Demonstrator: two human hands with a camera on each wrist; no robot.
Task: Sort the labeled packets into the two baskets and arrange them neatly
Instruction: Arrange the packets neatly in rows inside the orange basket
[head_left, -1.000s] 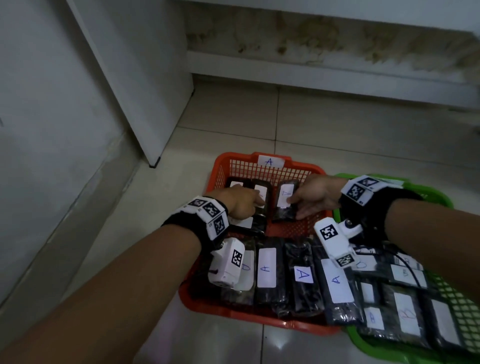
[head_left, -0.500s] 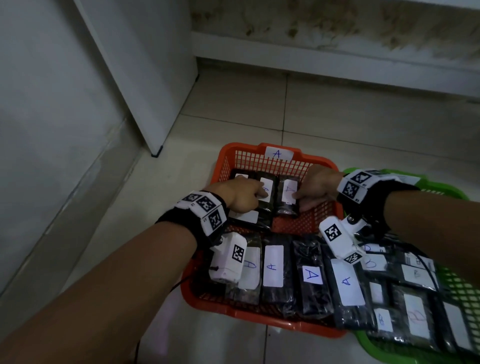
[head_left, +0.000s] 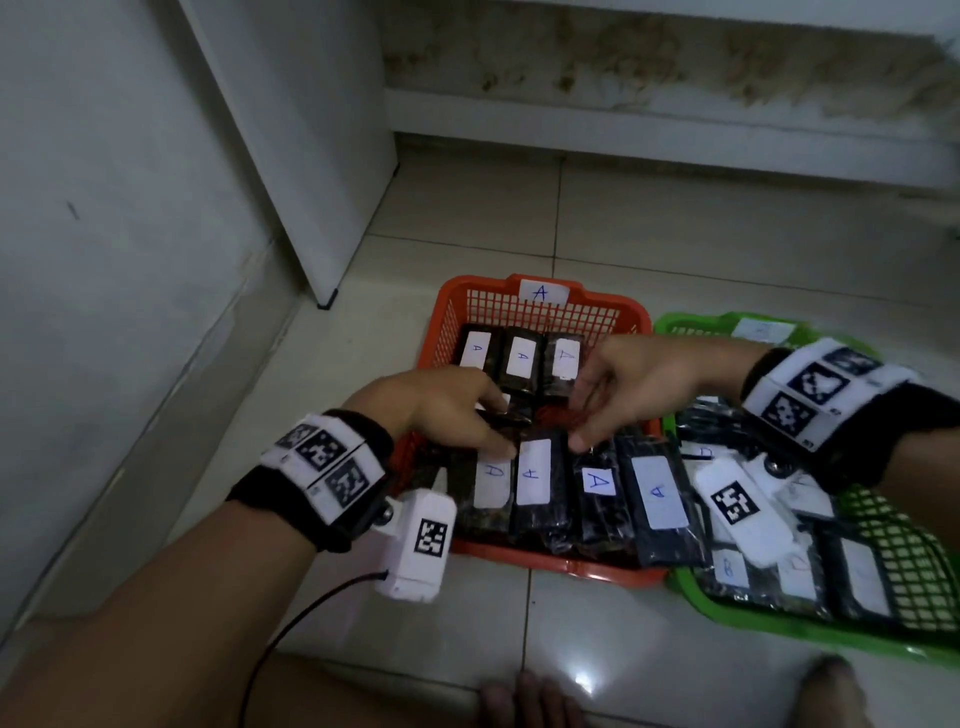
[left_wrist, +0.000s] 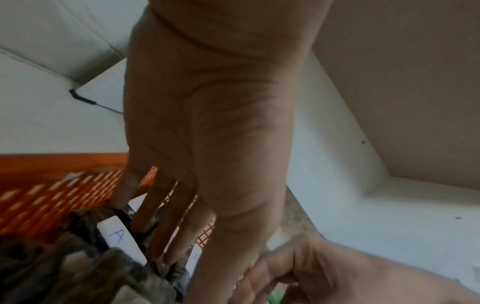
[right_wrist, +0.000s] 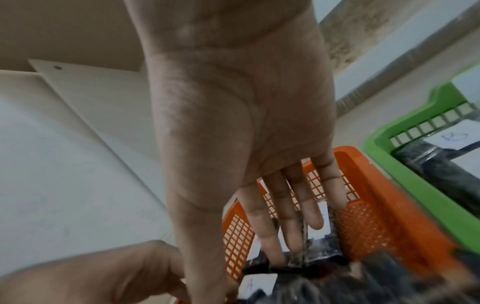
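An orange basket (head_left: 540, 312) tagged A holds black packets with white A labels: three in a back row (head_left: 522, 358) and several in a front row (head_left: 535, 473). My left hand (head_left: 488, 431) and right hand (head_left: 587, 415) hover close together over the middle of the basket. Their straight fingers touch the far ends of the front-row packets. In the left wrist view the fingers (left_wrist: 161, 216) reach down onto a packet with an A label (left_wrist: 119, 238). In the right wrist view the fingers (right_wrist: 285, 216) press a packet's top edge (right_wrist: 311, 257). A green basket (head_left: 691, 325) holds B packets.
The baskets sit side by side on a tiled floor, the green one partly under my right forearm. A white panel (head_left: 311, 156) stands at the left and a stained wall step (head_left: 675, 119) at the back. Toes (head_left: 524, 696) show at the bottom edge.
Both hands have drawn back from the back row of packets to the far ends of the front row. The back row's three labels now show uncovered.
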